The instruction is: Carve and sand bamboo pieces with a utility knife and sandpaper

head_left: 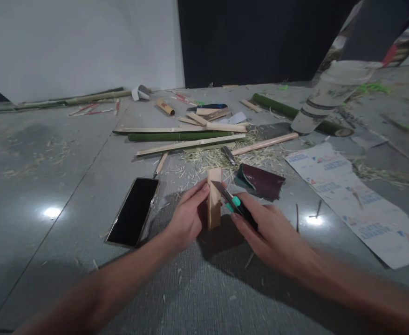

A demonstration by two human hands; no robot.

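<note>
My left hand (189, 215) is closed around a short, flat strip of pale bamboo or wood (214, 211), held upright in front of me. In my right hand (272, 230) is a utility knife (241, 209) with a black and green handle. Its blade points up and to the left, against or just over the strip's upper part; contact is hard to tell. The fingertips behind the strip are partly hidden. Just beyond my right hand lies a curled dark-red sheet of sandpaper (262, 180). A hammer (263, 144) rests past the strip among shavings.
A phone (133, 211) lies to the left. Split bamboo pieces (180, 136) stretch across the middle. On the right are a printed white sheet (361, 204), a clear plastic cup (326, 100) and a green bamboo pole (276, 106). Shavings (204, 160) litter the floor.
</note>
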